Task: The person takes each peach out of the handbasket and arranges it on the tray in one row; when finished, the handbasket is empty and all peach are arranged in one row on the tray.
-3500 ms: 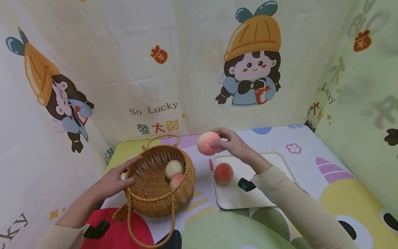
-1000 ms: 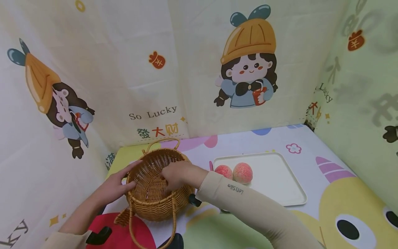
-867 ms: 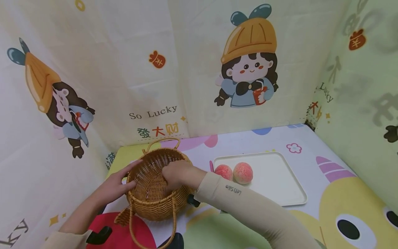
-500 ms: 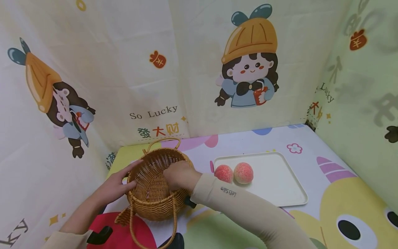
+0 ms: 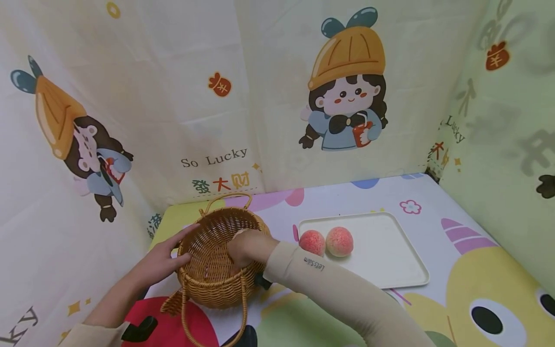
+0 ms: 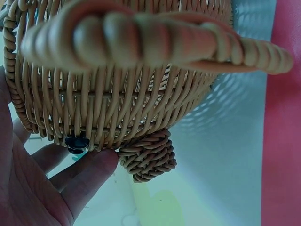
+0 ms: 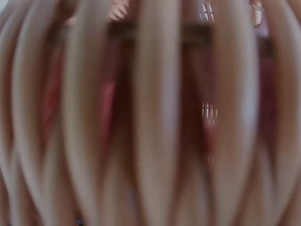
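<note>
A round wicker basket stands on the table, its mouth tilted toward me. My left hand holds its left side, with the thumb at the rim; in the left wrist view the fingers lie against the woven outer wall. Inside the basket, at the right, is my right hand. Its fingertips are hidden, and a pale sliver shows at its upper edge. The right wrist view is filled by blurred wicker, with red patches behind it. Two pink peaches, the left one and the right one, sit on the white tray.
The white tray lies right of the basket, under my right forearm. One rope-like basket handle hangs at the front, and another stands at the back. A printed cloth encloses the table's back and sides.
Earlier my right hand held a peach above the tray; that hand then went into the basket and has since shifted slightly. The tray now bears two peaches instead of one. My left hand stays on the basket.
</note>
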`<state>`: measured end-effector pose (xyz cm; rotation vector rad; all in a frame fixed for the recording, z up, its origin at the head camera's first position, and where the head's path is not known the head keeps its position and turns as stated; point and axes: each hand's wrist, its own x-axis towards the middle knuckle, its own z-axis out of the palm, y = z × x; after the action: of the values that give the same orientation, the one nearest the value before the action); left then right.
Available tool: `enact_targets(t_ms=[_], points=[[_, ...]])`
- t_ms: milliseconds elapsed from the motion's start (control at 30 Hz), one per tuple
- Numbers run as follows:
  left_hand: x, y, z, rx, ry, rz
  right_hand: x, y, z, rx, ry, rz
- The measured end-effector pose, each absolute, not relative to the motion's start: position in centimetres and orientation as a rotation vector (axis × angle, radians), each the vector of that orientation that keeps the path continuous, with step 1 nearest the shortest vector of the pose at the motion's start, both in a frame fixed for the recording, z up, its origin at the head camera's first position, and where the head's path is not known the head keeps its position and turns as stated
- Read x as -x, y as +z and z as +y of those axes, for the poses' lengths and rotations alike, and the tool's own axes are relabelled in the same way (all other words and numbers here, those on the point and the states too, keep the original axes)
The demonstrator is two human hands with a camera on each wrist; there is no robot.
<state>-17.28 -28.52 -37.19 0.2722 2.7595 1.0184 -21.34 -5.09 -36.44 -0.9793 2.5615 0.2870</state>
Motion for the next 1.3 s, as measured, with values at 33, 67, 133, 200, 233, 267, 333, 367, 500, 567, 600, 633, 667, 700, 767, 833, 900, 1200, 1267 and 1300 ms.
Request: enact_targets(t_ms=[33,67,133,200,233,267,333,367,500,567,600,633,667,700,767,833,900,1200,1267,1300], points=[[17.3,-37.2,-28.5,-0.273,1.017,2.762,21.5,-36.5,-5.0,1.015,0.225,2.559],[17.3,-37.2,-28.6,-0.272,1.020,2.760,21.7,-36.6,-4.9,1.047,0.152,2.558],[17.4,-37.2,-28.6,-0.274,1.019,2.760,22.0,-36.6,-4.7,1.134,-0.005,2.554],[17.4,-37.2,-28.7,-0.278,1.016,2.765,22.3,-36.6,-4.4,1.199,-0.192,2.563],[17.4,-37.2,-28.7,-0.279,1.015,2.765,22.4,-36.5,-4.2,1.221,-0.292,2.565],[17.5,-37.1,-28.8,-0.281,1.011,2.768,22.5,-36.5,-4.0,1.238,-0.392,2.559],[17.5,-37.1,-28.9,-0.286,0.997,2.778,22.7,-36.4,-3.6,1.274,-0.597,2.537],[17.5,-37.1,-28.9,-0.291,0.988,2.785,22.8,-36.3,-3.4,1.284,-0.707,2.515],[17.5,-37.1,-29.0,-0.308,0.955,2.805,23.2,-35.9,-2.6,1.282,-1.149,2.336],[17.5,-37.1,-28.9,-0.312,0.951,2.807,23.3,-35.7,-2.2,1.228,-1.349,2.229],[17.5,-37.1,-28.9,-0.312,0.950,2.808,23.2,-35.5,-2.0,1.195,-1.446,2.159],[17.5,-37.1,-28.9,-0.307,0.959,2.801,23.2,-35.3,-1.7,1.156,-1.534,2.086],[17.5,-37.1,-28.9,-0.299,0.963,2.796,23.1,-35.1,-1.4,1.124,-1.606,2.025],[17.6,-37.1,-28.9,-0.290,0.973,2.786,23.1,-35.0,-1.0,1.090,-1.670,1.962],[17.6,-37.1,-28.8,-0.276,0.991,2.772,23.0,-34.8,-0.3,1.034,-1.763,1.850],[17.7,-37.1,-28.8,-0.251,1.017,2.745,22.9,-34.6,0.6,0.974,-1.847,1.725],[17.7,-37.0,-28.7,-0.234,1.038,2.723,22.9,-34.6,1.6,0.910,-1.921,1.624],[17.6,-36.9,-28.7,-0.227,1.064,2.715,22.7,-34.8,6.2,0.648,-2.112,1.327],[17.5,-36.9,-28.7,-0.221,1.071,2.705,22.6,-34.9,7.4,0.599,-2.139,1.292],[17.5,-36.9,-28.6,-0.220,1.071,2.704,22.5,-35.0,8.0,0.582,-2.149,1.285]])
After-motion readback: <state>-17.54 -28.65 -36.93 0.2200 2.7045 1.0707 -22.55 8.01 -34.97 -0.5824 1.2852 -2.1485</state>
